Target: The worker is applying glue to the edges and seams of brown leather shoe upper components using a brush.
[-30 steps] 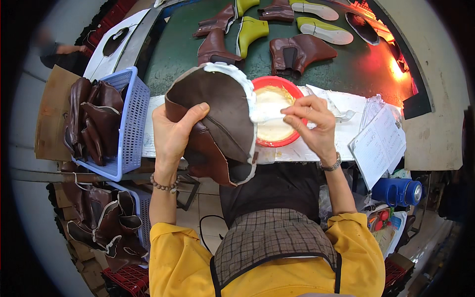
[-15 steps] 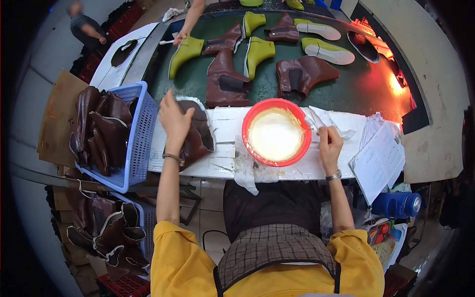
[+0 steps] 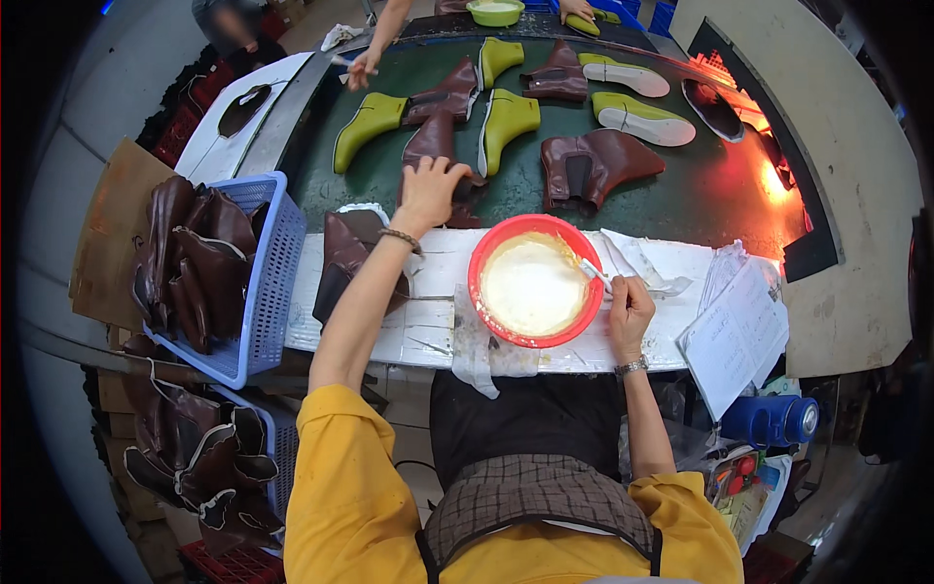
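My left hand (image 3: 432, 195) reaches over the near edge of the green belt, its fingers curled over a brown leather boot upper (image 3: 428, 139); the palm hides part of it. Between my right thumb and fingers is a small brush (image 3: 595, 273) with a pale handle, its tip by the inner wall of a red bowl (image 3: 479, 304). Creamy white paste (image 3: 533, 287) fills the bowl. My right hand (image 3: 631, 310) is just right of the bowl. Below my left forearm, another brown boot upper (image 3: 345, 255) lies on the white work board (image 3: 428, 321).
Brown uppers and yellow-green boot lasts (image 3: 509, 127) stand on the green belt (image 3: 321, 200). A heater glows red (image 3: 773, 180) at right. Uppers fill a blue basket (image 3: 275, 253) at left. Papers (image 3: 735, 321) and a blue bottle (image 3: 769, 420) are right. Across, a co-worker's hand (image 3: 364, 68) holds a light tool.
My left hand has left the upper on the board and moved forward and right onto the upper on the belt. My right hand has brought the brush to the bowl's inside edge.
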### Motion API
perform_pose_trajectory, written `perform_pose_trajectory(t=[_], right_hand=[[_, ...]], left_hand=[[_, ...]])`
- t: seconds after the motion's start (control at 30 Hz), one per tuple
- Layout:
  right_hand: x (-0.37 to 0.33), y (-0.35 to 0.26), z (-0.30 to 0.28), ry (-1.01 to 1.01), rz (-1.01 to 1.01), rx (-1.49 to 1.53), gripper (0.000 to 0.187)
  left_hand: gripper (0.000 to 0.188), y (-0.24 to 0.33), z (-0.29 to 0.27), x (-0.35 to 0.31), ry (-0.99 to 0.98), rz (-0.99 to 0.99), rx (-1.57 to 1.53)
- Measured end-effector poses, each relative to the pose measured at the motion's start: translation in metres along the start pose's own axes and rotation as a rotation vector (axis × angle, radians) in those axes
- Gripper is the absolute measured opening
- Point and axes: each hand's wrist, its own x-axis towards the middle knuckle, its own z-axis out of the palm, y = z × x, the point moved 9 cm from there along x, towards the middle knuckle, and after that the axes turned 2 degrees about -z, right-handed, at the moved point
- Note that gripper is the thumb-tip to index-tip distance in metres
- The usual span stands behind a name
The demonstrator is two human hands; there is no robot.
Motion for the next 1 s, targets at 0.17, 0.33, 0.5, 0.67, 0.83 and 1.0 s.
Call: perform_pose_trajectory(t=[0.17, 0.33, 0.5, 0.67, 0.83, 1.0], right_hand=[[-0.001, 0.008, -0.004, -0.02, 0.032, -0.015, 0.03], [0.021, -0.048, -0.014, -0.1, 0.022, -0.089, 0.016], [0.044, -0.107, 0.029, -0.41, -0.272, -0.481, 0.011], [0.04, -0.113, 0.049, -0.567, -0.397, -0.729, 0.012], [0.035, -0.103, 0.008, -0.463, -0.213, -0.605, 0.013], [0.044, -0.115, 0.002, -0.391, -0.049, -0.113, 0.016]], left_hand=[[0.053, -0.02, -0.065, -0.047, 0.26, -0.096, -0.179], [0.12, -0.057, -0.118, -0.177, 0.202, -0.483, -0.312], [0.143, -0.07, -0.062, -0.247, -0.104, -0.564, -0.306], [0.119, -0.07, -0.06, -0.251, -0.049, -0.621, -0.327], [0.103, -0.035, -0.104, -0.262, 0.264, -0.523, -0.268], [0.099, 0.026, -0.148, -0.25, 0.304, -0.38, -0.314]])
